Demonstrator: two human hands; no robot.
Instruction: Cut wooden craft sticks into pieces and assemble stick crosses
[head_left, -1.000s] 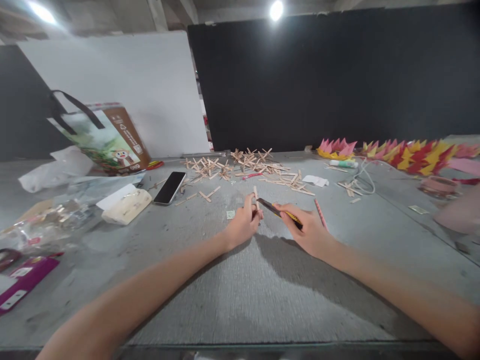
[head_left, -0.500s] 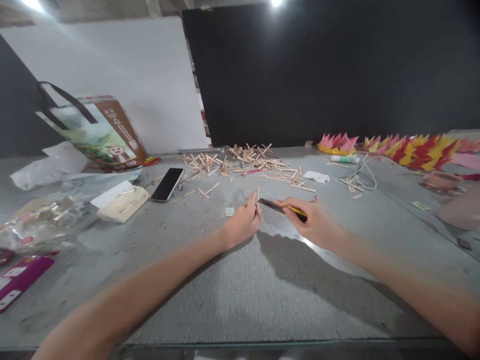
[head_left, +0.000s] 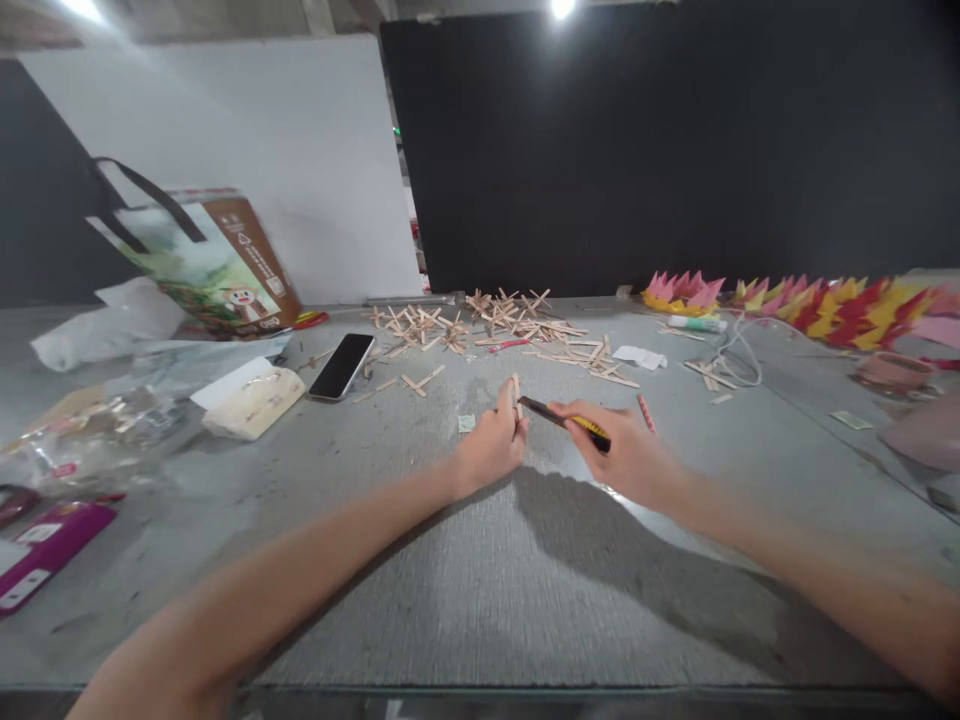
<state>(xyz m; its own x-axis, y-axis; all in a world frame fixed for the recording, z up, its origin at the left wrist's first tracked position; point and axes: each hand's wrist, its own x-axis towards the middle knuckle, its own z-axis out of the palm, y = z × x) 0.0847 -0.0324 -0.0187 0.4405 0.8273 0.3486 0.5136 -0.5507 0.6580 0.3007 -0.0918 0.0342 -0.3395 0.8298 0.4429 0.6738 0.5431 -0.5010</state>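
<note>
My left hand (head_left: 491, 445) is closed on a thin wooden stick (head_left: 516, 388), which stands up between its fingers near the middle of the table. In my right hand (head_left: 619, 445) is a yellow and black utility knife (head_left: 566, 420), its dark blade pointing left at the stick. The blade tip is at or very near the wood; contact is too small to make out. A small pale green paper square (head_left: 466, 424) lies left of my left hand. Just beyond my right hand rests a red patterned pencil-like stick (head_left: 646, 413).
Behind my hands spreads a heap of wooden sticks (head_left: 510, 318), many crossed. A phone (head_left: 342, 367), a cream packet (head_left: 253, 402) and a printed bag (head_left: 232, 265) are at left. A glue stick (head_left: 697, 324), a white cable (head_left: 742, 360) and folded-paper pieces (head_left: 847, 310) lie right.
The view has shifted slightly, moving the surroundings a little to the right. My right hand sits slightly lower, uncovering more of the red stick. Both hands keep their holds.
</note>
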